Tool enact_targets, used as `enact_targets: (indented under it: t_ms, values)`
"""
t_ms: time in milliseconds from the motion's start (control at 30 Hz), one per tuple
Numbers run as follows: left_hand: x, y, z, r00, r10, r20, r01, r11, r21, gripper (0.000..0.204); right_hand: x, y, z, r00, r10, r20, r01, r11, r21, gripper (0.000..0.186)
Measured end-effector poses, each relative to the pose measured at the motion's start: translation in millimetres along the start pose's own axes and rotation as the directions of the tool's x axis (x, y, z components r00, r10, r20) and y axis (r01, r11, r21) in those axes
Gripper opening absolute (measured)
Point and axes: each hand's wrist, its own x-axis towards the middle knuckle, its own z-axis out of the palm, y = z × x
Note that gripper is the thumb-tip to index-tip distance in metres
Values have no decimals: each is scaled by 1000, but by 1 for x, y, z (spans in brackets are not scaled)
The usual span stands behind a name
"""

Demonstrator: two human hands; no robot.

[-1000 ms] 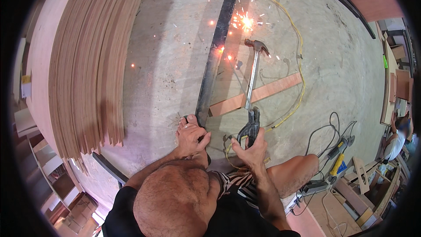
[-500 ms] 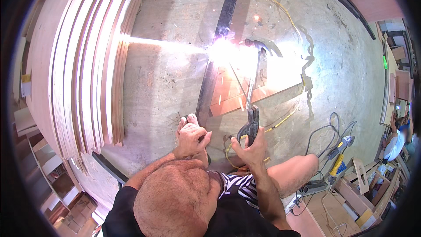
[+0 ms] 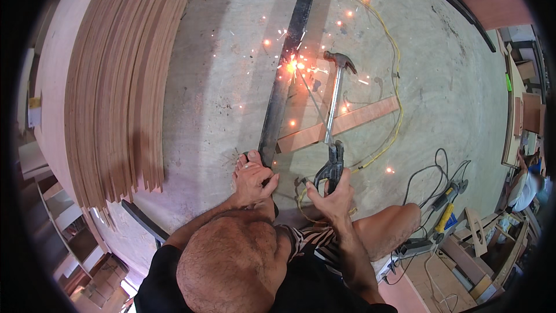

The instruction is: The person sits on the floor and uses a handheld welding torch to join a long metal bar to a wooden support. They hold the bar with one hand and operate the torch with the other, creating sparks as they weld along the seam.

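The right hand (image 3: pixel 335 198) grips a black electrode holder (image 3: pixel 330 168), its rod (image 3: pixel 313 99) sparking at the dark bar (image 3: pixel 275 113); the left hand (image 3: pixel 253 184) curls over a foot (image 3: pixel 253 156), its hold unclear.

Lane for a hand runs left of the bar (image 3: pixel 274 117), between it and the stack (image 3: pixel 119 93); left hand (image 3: pixel 253 184) sits at its near end. Sparks (image 3: pixel 293 65) block crossing at mid-bar. Right side's cramped: rod (image 3: pixel 313 99), hammer (image 3: pixel 334 101) and board (image 3: pixel 370 113) ahead of the holder (image 3: pixel 331 168). Cable (image 3: pixel 398 75) arcs round them; wider floor (image 3: pixel 443 104) beyond, grinder (image 3: pixel 445 218) on its near side.
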Motion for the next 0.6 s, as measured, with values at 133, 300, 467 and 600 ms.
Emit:
enact_targets:
  t_ms: [133, 300, 467, 600]
  values:
    - [1, 2, -1, 1000, 5, -2, -5, 1000, 18, 22, 0, 2, 2, 1000, -12, -13, 12, 1000, -4, 63]
    - [0, 2, -2, 1000, 6, 2, -6, 1000, 27, 20, 0, 1, 1, 1000, -19, 0, 19, 1000, -16, 63]
    - [1, 3, -3, 1000, 6, 8, -6, 999, 39, 20, 1, 2, 2, 1000, -31, -5, 31, 1000, -2, 63]
    - [0, 2, -2, 1000, -4, 5, 4, 1000, 25, 20, 2, 2, 2, 1000, -30, 3, 30, 999, -21, 63]
